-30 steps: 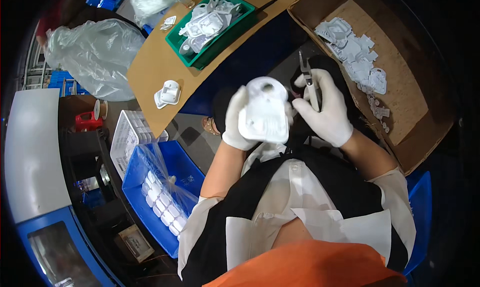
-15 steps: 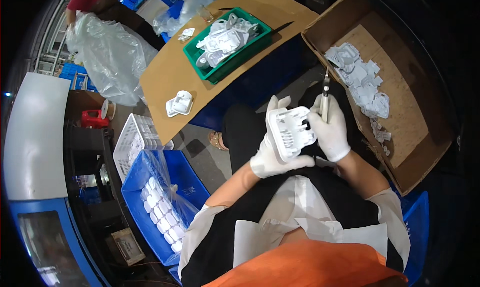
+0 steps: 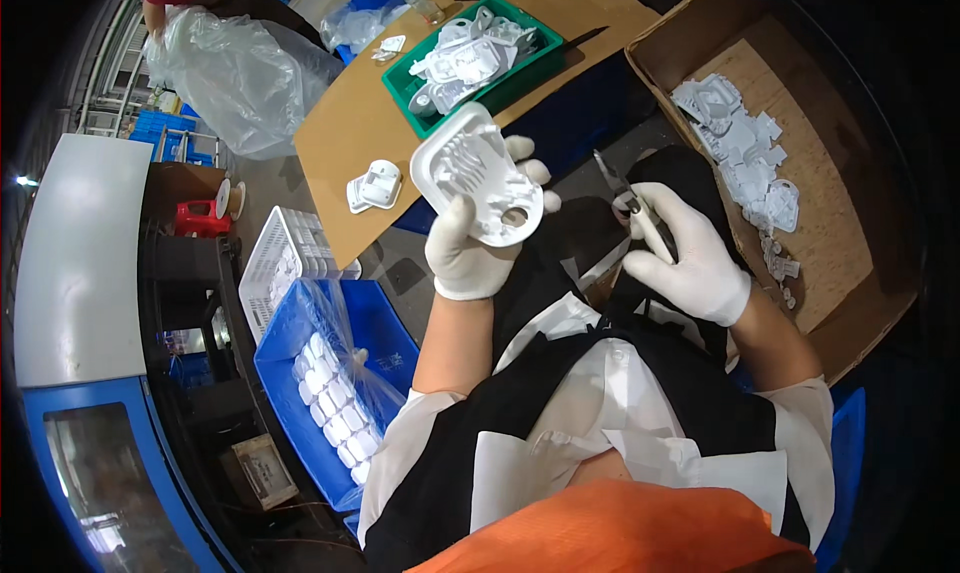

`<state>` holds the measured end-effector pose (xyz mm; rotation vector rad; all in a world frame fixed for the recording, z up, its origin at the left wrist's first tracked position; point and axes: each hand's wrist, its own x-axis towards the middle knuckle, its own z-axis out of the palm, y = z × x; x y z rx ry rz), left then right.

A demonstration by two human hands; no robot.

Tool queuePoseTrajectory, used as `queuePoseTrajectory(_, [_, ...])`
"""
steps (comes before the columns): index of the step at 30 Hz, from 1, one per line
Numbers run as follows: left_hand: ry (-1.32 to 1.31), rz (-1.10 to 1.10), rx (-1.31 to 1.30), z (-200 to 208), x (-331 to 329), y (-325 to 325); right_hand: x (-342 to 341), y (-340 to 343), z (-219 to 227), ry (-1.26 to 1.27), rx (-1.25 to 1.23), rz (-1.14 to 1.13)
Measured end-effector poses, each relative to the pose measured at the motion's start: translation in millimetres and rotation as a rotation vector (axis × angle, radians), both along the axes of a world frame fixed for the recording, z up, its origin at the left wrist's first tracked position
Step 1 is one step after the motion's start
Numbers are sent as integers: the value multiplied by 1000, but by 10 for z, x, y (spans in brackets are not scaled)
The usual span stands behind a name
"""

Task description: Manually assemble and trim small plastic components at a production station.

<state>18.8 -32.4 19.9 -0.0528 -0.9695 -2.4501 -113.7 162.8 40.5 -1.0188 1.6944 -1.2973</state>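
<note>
My gloved left hand (image 3: 462, 256) grips a white moulded plastic housing (image 3: 468, 168), its ribbed inside and round hole turned toward me. The housing is raised in front of the table edge, apart from my right hand. In my gloved right hand (image 3: 690, 256) is a pair of cutting pliers (image 3: 640, 213) with pale handles, jaws pointing up and away. On the table, just left of the held housing, lie two similar white housings (image 3: 378, 185), one leaning on the other. Behind it a green tray (image 3: 405, 93) holds a heap of white plastic parts (image 3: 470, 58).
A cardboard box (image 3: 850, 303) on the right contains white plastic scraps (image 3: 735, 153). At lower left, a blue crate (image 3: 285, 398) holds rows of white parts beside a white basket (image 3: 262, 273). The brown table (image 3: 325, 143) lies ahead. Another person's arm (image 3: 155, 18) is near a clear plastic bag (image 3: 240, 83).
My left hand has moved up and left with the housing, turning it. My right hand has separated from it, and the pliers' jaws now tilt leftward.
</note>
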Motion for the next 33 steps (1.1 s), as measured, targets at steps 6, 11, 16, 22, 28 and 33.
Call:
queuePoseTrajectory(6, [46, 50, -100, 103, -53, -27, -5, 96, 57, 154, -79, 62])
queuePoseTrajectory(11, [140, 1, -63, 109, -80, -2, -65, 26, 148, 565, -345, 61])
queuePoseTrajectory(16, [103, 0, -89, 92, -82, -27, -117, 12, 202, 827, -317, 47])
queuePoseTrajectory(22, [-12, 82, -271, 166, -89, 17, -137, 0, 180, 849, -303, 94])
queuePoseTrajectory(28, [-198, 145, -390, 249, -129, 88, -160, 0, 210, 856, -310, 115])
queuePoseTrajectory(33, [-200, 177, -463, 235, -138, 106, -175, -25, 242, 858, -276, 138])
